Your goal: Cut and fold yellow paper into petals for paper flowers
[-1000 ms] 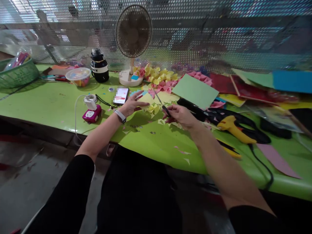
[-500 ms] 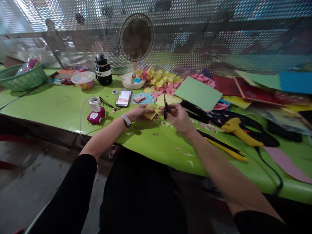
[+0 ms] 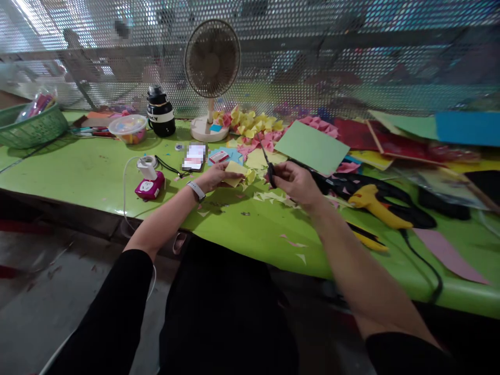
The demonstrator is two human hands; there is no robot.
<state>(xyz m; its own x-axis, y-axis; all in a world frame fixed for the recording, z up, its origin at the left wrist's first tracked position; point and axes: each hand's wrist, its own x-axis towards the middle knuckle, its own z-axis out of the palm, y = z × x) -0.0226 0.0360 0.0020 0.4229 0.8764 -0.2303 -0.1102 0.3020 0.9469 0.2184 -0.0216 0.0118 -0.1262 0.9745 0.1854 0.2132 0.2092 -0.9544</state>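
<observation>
My left hand [image 3: 214,178], a watch on its wrist, pinches a small piece of yellow paper [image 3: 233,175]. A folded, petal-like bit of yellow paper [image 3: 249,177] shows at its right edge; whether it is joined to the piece I cannot tell. In my right hand [image 3: 299,183] is a pair of black scissors [image 3: 270,171], blades pointing up and away, apart from the yellow paper. Pale paper scraps [image 3: 275,197] lie on the green table [image 3: 242,237] below the hands. Behind them are yellow and pink paper flowers [image 3: 255,125] in a heap.
A fan [image 3: 212,60], a black bottle [image 3: 161,115] and a phone [image 3: 194,156] stand or lie ahead. At left are a pink power adapter [image 3: 149,187], a tub [image 3: 128,129] and a green basket [image 3: 35,127]. A yellow glue gun [image 3: 378,207] and a green sheet [image 3: 312,147] lie right.
My right hand with the scissors has moved a little away from the yellow paper, and the scissors have tilted. More of the folded yellow bit shows. The view has shifted slightly.
</observation>
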